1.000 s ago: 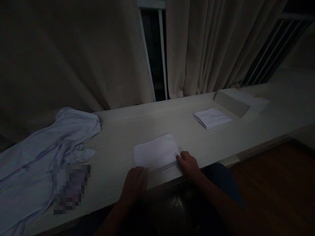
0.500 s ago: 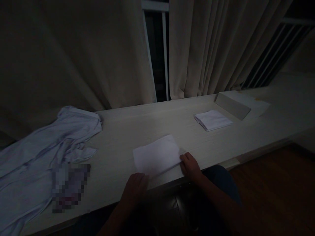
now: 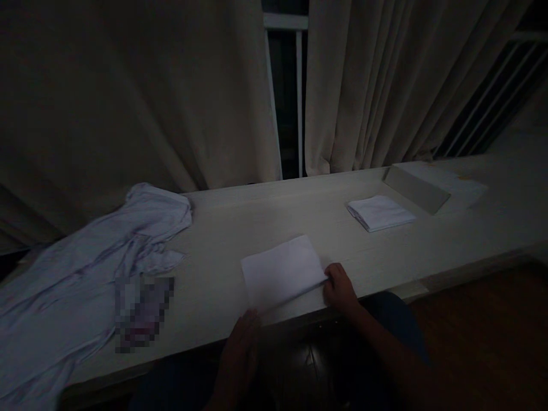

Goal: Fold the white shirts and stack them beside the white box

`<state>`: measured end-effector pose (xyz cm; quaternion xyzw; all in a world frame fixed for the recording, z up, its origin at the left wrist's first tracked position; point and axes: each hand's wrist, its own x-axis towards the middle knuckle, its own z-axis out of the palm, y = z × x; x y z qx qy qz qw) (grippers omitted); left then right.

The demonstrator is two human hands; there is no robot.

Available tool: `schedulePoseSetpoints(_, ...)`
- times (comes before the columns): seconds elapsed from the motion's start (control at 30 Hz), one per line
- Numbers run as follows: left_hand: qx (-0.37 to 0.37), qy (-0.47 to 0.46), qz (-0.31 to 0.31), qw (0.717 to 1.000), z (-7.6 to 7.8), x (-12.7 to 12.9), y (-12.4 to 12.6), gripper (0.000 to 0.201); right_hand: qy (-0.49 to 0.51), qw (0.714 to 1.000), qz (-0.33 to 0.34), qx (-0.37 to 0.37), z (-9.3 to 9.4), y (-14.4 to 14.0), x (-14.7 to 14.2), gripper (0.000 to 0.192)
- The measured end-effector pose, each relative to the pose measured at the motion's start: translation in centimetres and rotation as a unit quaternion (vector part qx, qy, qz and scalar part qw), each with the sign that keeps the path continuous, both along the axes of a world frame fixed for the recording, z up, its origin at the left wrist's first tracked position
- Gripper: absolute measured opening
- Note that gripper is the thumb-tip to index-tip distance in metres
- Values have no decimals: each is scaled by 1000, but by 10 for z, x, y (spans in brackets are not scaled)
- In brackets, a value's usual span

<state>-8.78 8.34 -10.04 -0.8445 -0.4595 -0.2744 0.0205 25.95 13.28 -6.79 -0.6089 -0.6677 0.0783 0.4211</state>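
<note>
- The curtains (image 3: 377, 85) hang across the far side, parted at a dark window strip.
- The table (image 3: 265, 211) is long and pale and runs left to right under them; its near edge lies just in front of the person.
- A shirt (image 3: 98, 257) lies crumpled on the left part of the table, well apart from both hands.
- A box (image 3: 423, 185) sits far right, with a folded stack (image 3: 381, 212) just beside it on its near left.
- The cloth (image 3: 282, 271) is a white, flat, smooth rectangle, folded, lying at the near edge in the middle of the table.
- The right hand (image 3: 340, 285) is at the cloth's right near corner, fingers curled and pinching that edge.
- The left hand (image 3: 242, 348) is at the table's near edge by the cloth's left near corner, fingers loosely extended; whether it touches the cloth I cannot tell.
- Step in hand, as I judge it: squaring or folding the cloth; a further fold calls for both near corners to be gripped and carried evenly.
</note>
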Motion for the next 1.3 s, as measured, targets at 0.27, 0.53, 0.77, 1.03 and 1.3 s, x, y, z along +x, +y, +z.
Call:
schedulePoseSetpoints(0.27,-32,-128,105,986,78,31,61,39,264,955,-127,-56,12,31,18,34)
schedulePoseSetpoints(0.53,-74,88,52,992,68,87,103,61,-27,1000,-11,-5,74,64,-17,45)
schedulePoseSetpoints(0.77,-85,113,82,987,32,80,97,71,-199,975,32,-97,39,65,-35,61)
schedulePoseSetpoints(1.03,-70,120,98,985,33,82,99,78,-241,959,47,-144,14,61,-38,68)
schedulePoseSetpoints(1.3,-67,123,90,986,31,80,100,79,-253,959,63,-113,40,91,-72,68)
